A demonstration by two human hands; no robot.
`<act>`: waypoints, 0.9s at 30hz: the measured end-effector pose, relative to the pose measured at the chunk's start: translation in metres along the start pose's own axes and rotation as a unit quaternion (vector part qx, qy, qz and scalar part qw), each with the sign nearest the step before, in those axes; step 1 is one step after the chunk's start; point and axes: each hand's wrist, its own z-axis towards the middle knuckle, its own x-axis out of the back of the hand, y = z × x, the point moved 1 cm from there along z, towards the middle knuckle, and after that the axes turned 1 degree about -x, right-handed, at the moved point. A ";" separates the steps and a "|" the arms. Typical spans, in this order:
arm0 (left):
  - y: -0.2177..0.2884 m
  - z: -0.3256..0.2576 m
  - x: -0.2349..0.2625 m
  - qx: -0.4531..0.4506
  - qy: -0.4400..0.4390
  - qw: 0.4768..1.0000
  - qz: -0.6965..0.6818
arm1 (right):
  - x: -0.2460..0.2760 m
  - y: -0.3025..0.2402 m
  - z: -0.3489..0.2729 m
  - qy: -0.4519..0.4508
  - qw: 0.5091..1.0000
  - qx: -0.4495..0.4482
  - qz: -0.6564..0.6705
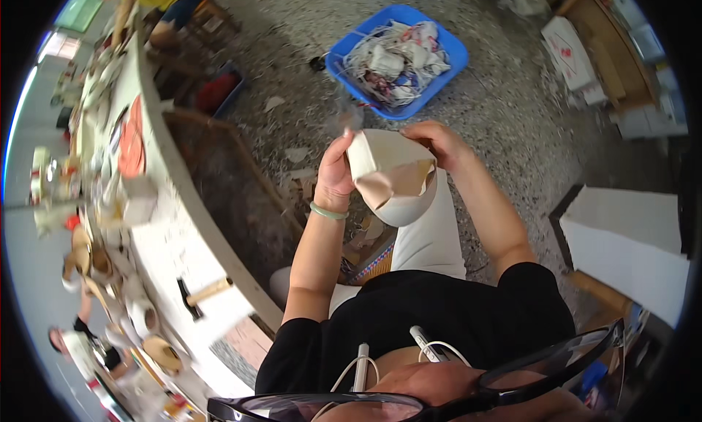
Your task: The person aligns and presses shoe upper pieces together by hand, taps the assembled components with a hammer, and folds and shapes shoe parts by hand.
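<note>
Both my hands hold a small folded paper box (391, 175), white outside and tan inside, above my lap. My left hand (335, 175) grips its left side with the thumb on the upper corner; a green bangle sits on that wrist. My right hand (437, 140) holds the box's top right edge. The box's open flap faces me. I am seated, with white trousers (431, 235) under the box.
A blue basin (439, 82) full of paper scraps sits on the speckled floor ahead. A long white workbench (172, 224) with a hammer (203, 294), tape rolls and clutter runs along my left. White cartons (629, 243) stand at right. Another person sits at the bench's far end.
</note>
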 end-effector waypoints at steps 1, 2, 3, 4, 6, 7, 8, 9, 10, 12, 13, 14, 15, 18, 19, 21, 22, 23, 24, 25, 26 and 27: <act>-0.006 0.019 -0.009 0.013 -0.011 1.000 -0.011 | 0.016 -0.009 0.008 -0.022 0.999 0.017 -0.020; -0.011 0.037 -0.019 0.025 -0.023 0.999 -0.022 | 0.030 -0.012 0.012 -0.006 1.000 0.024 -0.009; -0.016 0.050 -0.043 -0.016 -0.030 0.999 0.011 | 0.035 -0.021 0.013 0.101 0.987 0.075 -0.096; -0.019 0.061 -0.058 0.000 -0.036 0.999 0.013 | 0.043 -0.032 0.008 0.208 0.954 0.121 -0.182; -0.020 0.081 -0.089 -0.022 -0.018 0.987 0.160 | 0.058 -0.059 -0.012 0.265 0.910 0.221 -0.231; -0.020 0.086 -0.116 0.017 0.000 0.982 0.189 | 0.053 -0.081 -0.036 0.312 0.868 0.298 -0.245; -0.025 0.096 -0.131 0.032 -0.007 0.980 0.194 | 0.048 -0.102 -0.062 0.357 0.818 0.370 -0.259; -0.031 0.103 -0.150 0.036 -0.018 0.963 0.266 | 0.042 -0.119 -0.093 0.368 0.746 0.443 -0.334; -0.040 0.111 -0.174 0.040 -0.029 0.941 0.335 | 0.036 -0.137 -0.121 0.384 0.741 0.442 -0.330; -0.062 0.120 -0.231 0.068 -0.048 0.918 0.388 | 0.019 -0.173 -0.177 0.363 0.590 0.504 -0.516; -0.075 0.123 -0.258 0.066 -0.074 0.900 0.425 | 0.023 -0.184 -0.196 0.387 0.580 0.498 -0.515; -0.088 0.125 -0.284 0.063 -0.103 0.880 0.460 | 0.025 -0.194 -0.217 0.380 0.549 0.502 -0.549; -0.101 0.125 -0.310 0.065 -0.119 0.877 0.461 | 0.025 -0.201 -0.236 0.373 0.518 0.505 -0.581; -0.129 0.125 -0.361 0.106 -0.183 0.809 0.549 | 0.021 -0.220 -0.295 0.405 0.478 0.439 -0.644; -0.146 0.122 -0.381 0.101 -0.199 0.826 0.518 | 0.023 -0.224 -0.318 0.428 0.469 0.428 -0.643; -0.167 0.120 -0.419 0.146 -0.239 0.755 0.594 | 0.025 -0.225 -0.362 0.427 0.456 0.370 -0.687; -0.180 0.118 -0.435 0.170 -0.257 0.680 0.666 | 0.028 -0.225 -0.385 0.452 0.451 0.355 -0.682; -0.200 0.116 -0.446 0.170 -0.284 0.694 0.639 | 0.029 -0.224 -0.409 0.440 0.460 0.334 -0.696; -0.218 0.115 -0.455 0.185 -0.307 0.683 0.637 | 0.031 -0.223 -0.432 0.425 0.470 0.315 -0.707; -0.236 0.114 -0.463 0.184 -0.371 0.656 0.631 | 0.033 -0.220 -0.456 0.450 0.467 0.301 -0.699; -0.255 0.112 -0.473 0.182 -0.435 0.626 0.621 | 0.034 -0.216 -0.478 0.447 0.468 0.279 -0.709; -0.274 0.104 -0.495 0.195 -0.462 0.609 0.615 | 0.032 -0.209 -0.499 0.446 0.471 0.254 -0.718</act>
